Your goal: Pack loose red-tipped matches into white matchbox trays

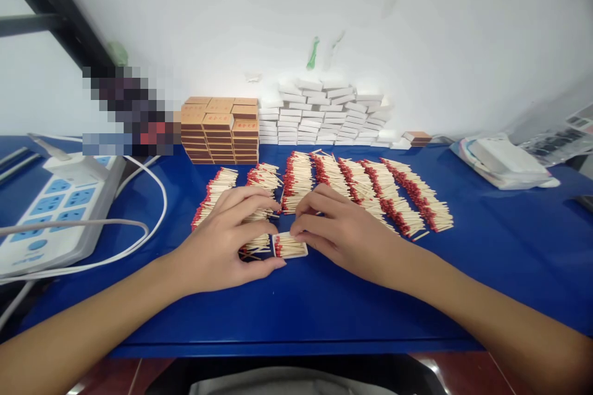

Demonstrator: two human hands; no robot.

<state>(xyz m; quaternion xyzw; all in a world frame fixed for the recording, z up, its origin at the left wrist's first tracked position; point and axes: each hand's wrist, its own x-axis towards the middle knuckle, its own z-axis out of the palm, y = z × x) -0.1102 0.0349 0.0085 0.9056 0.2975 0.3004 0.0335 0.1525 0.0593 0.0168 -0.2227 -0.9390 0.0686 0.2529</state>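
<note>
A small white matchbox tray, filled with red-tipped matches, lies on the blue table between my hands. My left hand is at its left end, fingers apart, the thumb just below the near corner and the index finger above it. On the other side, my right hand has thumb and fingers drawn together at the tray's upper right edge. Whatever is between those fingertips is hidden. Loose matches lie in a row left of the tray, with another row partly under my left hand.
More match rows spread to the right. Brown matchboxes are stacked against the wall beside piled white trays. A power strip with white cables is at left; a white packet lies at right.
</note>
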